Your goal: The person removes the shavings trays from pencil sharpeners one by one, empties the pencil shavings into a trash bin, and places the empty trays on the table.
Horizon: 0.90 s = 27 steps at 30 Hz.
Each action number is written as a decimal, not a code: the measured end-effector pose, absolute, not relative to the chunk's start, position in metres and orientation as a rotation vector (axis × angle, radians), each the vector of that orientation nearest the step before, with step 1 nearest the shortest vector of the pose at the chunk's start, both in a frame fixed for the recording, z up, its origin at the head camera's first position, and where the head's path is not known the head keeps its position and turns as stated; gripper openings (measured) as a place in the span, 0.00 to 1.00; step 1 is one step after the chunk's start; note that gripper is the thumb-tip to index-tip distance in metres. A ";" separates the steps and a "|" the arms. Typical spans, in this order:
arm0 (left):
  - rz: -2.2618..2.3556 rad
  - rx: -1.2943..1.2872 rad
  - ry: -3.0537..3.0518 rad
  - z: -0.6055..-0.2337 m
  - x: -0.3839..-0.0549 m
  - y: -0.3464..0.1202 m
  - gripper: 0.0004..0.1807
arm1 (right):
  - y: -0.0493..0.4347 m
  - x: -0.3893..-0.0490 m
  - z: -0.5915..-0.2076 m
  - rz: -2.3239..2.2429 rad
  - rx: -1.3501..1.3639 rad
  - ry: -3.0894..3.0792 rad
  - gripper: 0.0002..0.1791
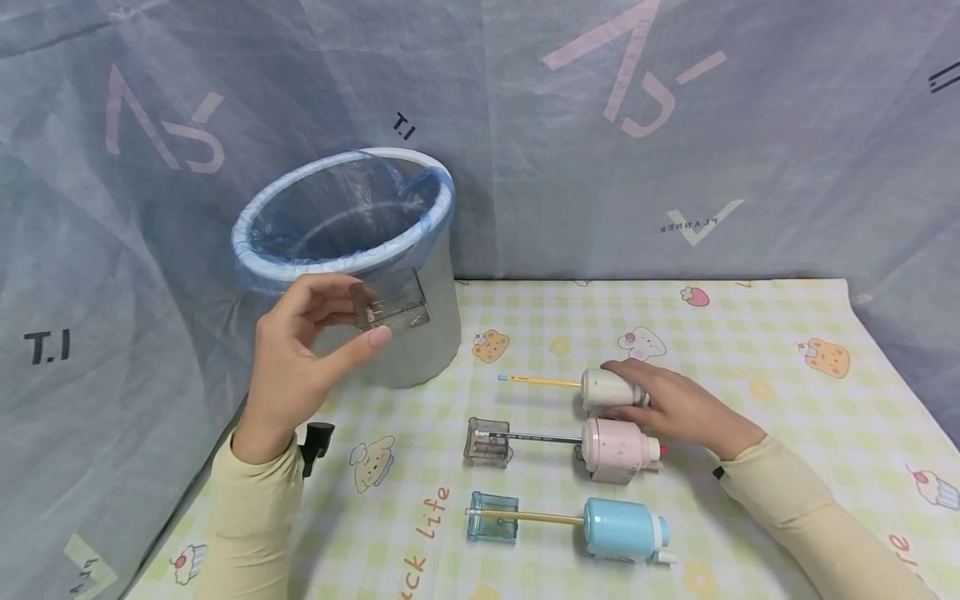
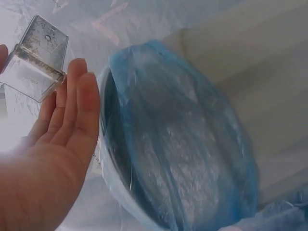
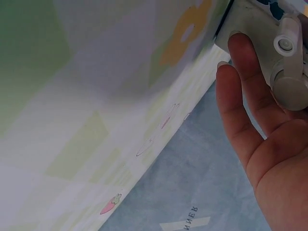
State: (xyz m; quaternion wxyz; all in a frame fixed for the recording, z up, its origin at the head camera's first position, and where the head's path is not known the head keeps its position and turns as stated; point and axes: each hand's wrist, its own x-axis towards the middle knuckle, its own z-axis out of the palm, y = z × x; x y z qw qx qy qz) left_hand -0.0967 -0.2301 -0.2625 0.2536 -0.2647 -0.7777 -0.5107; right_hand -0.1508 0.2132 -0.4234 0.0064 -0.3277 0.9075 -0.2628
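Observation:
My left hand [image 1: 296,354] pinches a smoky clear shavings drawer [image 1: 401,302] between thumb and fingers, just in front of the bin. In the left wrist view, dark specks cling inside the drawer [image 2: 45,45]. My right hand [image 1: 678,404] grips a white crank pencil sharpener [image 1: 602,390], its fingers around the body and crank end [image 3: 288,72]. A yellow pencil [image 1: 542,382] sticks out of this sharpener toward the left. Nearer to me, a pink sharpener [image 1: 611,446] holds a black pencil [image 1: 551,438], and a blue sharpener [image 1: 618,527] holds a yellowish pencil [image 1: 547,517].
A grey bin [image 1: 427,333] with a blue plastic liner [image 1: 438,196] over its rim stands at the back left. A grey drawer [image 1: 478,454] and a teal drawer [image 1: 495,533] lie under the pencil ends. A checked cloth [image 1: 765,333] covers the table, with grey fabric hanging behind.

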 end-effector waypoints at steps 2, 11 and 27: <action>-1.370 -0.708 -2.115 -0.261 -0.096 -0.232 0.27 | 0.213 -0.151 -0.424 -0.822 -1.029 2.844 0.32; -1.388 -0.714 -2.020 -0.258 -0.092 -0.239 0.24 | 0.213 -0.151 -0.424 -0.827 -1.025 2.844 0.31; -1.548 -0.708 -1.852 -0.253 -0.090 -0.255 0.22 | 0.214 -0.151 -0.424 -0.817 -1.025 2.853 0.32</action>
